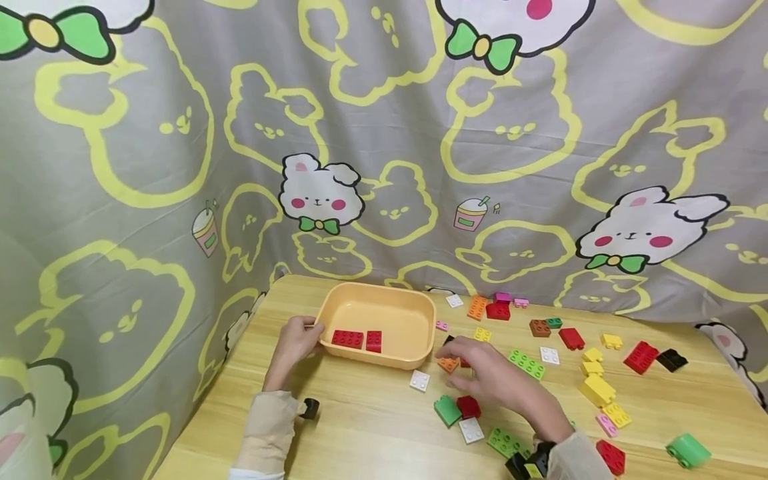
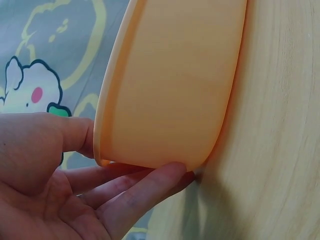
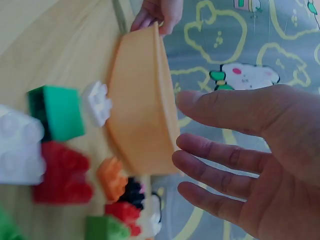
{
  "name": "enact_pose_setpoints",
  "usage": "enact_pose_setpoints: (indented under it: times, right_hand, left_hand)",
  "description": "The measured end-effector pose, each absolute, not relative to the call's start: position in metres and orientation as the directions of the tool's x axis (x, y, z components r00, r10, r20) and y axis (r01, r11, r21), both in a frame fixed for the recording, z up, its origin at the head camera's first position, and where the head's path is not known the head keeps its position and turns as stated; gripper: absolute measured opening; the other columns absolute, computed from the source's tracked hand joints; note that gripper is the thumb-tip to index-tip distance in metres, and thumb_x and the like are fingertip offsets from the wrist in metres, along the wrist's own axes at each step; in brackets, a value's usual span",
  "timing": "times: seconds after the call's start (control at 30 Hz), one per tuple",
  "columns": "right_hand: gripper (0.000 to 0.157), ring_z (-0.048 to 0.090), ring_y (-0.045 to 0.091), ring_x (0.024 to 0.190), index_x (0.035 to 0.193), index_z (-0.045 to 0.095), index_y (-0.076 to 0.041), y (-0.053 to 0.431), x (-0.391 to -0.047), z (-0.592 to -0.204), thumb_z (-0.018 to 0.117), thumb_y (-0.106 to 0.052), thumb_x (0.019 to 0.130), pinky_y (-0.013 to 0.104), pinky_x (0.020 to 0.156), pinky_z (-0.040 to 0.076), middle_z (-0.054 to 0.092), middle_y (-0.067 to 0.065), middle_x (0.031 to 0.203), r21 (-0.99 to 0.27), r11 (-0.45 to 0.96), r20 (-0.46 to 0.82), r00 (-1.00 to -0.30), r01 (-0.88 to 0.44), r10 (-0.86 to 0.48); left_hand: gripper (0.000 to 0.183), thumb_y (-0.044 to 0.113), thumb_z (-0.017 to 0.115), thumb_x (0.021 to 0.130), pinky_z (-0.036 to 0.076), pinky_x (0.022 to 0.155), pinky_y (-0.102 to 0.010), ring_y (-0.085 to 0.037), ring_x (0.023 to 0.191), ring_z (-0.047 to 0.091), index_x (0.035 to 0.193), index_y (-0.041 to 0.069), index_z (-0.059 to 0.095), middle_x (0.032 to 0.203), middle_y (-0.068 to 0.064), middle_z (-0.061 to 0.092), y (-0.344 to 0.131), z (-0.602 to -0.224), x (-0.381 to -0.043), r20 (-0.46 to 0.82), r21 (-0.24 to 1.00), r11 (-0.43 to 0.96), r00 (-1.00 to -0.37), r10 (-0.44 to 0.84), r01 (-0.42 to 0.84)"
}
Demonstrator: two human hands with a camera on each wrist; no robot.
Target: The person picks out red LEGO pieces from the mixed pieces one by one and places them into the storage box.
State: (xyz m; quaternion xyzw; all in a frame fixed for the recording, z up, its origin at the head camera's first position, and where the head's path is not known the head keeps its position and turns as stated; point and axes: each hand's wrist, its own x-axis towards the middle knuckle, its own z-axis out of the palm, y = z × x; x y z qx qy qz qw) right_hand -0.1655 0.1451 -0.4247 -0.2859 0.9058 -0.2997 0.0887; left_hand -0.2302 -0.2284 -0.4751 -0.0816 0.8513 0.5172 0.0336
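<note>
An orange plastic bin (image 1: 403,327) stands on the table with two red toy bricks (image 1: 347,339) lying inside its near left part. At the bin's left end my left hand (image 1: 297,341) grips it; in the left wrist view the thumb is at the rim and the fingers lie against the outer wall (image 2: 170,90). My right hand (image 1: 495,373) hovers right of the bin above loose bricks, partly hiding an orange brick (image 1: 447,365). In the right wrist view, this hand's fingers (image 3: 215,150) are extended and apart, with nothing held.
Near the right hand lie white (image 1: 420,381), green (image 1: 447,411) and dark red (image 1: 469,406) bricks. Several other coloured bricks, such as a lime one (image 1: 527,365) and a yellow one (image 1: 597,389), spread across the table's right side. A patterned grey curtain (image 1: 408,133) borders the table.
</note>
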Motion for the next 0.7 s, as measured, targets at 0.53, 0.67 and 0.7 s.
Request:
enact_pose_setpoints:
  times: [0.53, 0.67, 0.7]
  right_hand:
    - [0.027, 0.065, 0.020, 0.102, 0.110, 0.074, -0.012, 0.169, -0.149, -0.459, 0.084, -0.014, 0.085, 0.043, 0.088, 0.059, 0.070, -0.005, 0.106, -0.609, 0.659, -0.031, -0.817, -0.442, -0.576]
    - [0.027, 0.065, 0.015, 0.097, 0.108, 0.075, -0.010, 0.169, -0.149, -0.462, 0.085, -0.012, 0.083, 0.035, 0.084, 0.060, 0.070, -0.005, 0.103, -0.615, 0.656, -0.064, -0.802, -0.437, -0.594]
    - [0.026, 0.064, 0.014, 0.096, 0.108, 0.075, -0.010, 0.169, -0.150, -0.463, 0.085, -0.012, 0.083, 0.034, 0.083, 0.060, 0.070, -0.005, 0.103, -0.620, 0.652, -0.070, -0.797, -0.436, -0.599]
  left_hand:
    - [0.038, 0.008, 0.052, 0.098, 0.065, 0.075, -0.038, -0.030, 0.086, 0.074, 0.125, -0.015, 0.064, 0.109, -0.032, 0.070, -0.228, -0.477, -0.231, -0.146, 0.877, 0.445, -0.983, -0.111, -0.180]
    - [0.037, 0.008, 0.052, 0.098, 0.065, 0.076, -0.039, -0.030, 0.086, 0.074, 0.126, -0.015, 0.064, 0.109, -0.032, 0.070, -0.229, -0.475, -0.231, -0.147, 0.875, 0.450, -0.983, -0.106, -0.180]
    - [0.037, 0.008, 0.053, 0.098, 0.065, 0.076, -0.039, -0.030, 0.087, 0.074, 0.126, -0.015, 0.064, 0.110, -0.032, 0.070, -0.229, -0.475, -0.231, -0.150, 0.874, 0.450, -0.983, -0.108, -0.183]
